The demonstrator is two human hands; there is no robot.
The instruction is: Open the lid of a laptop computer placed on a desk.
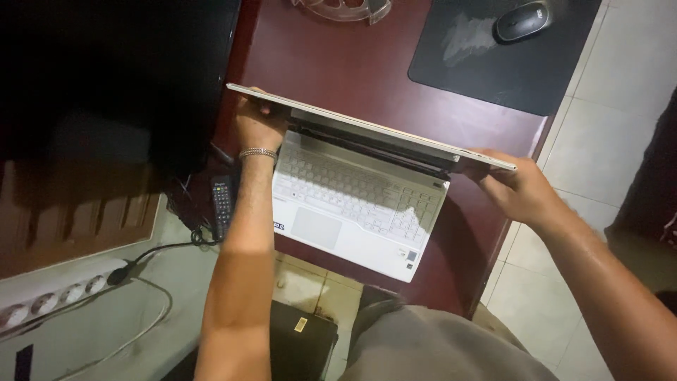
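Laptop lid (367, 127) gripped at both ends — left hand (257, 127), right hand (518, 187)

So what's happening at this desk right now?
A person is holding the lid of a white laptop with both hands: the left hand grips its left corner, the right hand its right corner. The lid is partly raised, the keyboard showing beneath. The laptop sits on a dark red desk, with a mouse on a black mat and a remote control nearby.

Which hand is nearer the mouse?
Right. The right hand grips the laptop lid's right corner, below the mouse and its pad. The left hand holds the lid's left corner, farther away.
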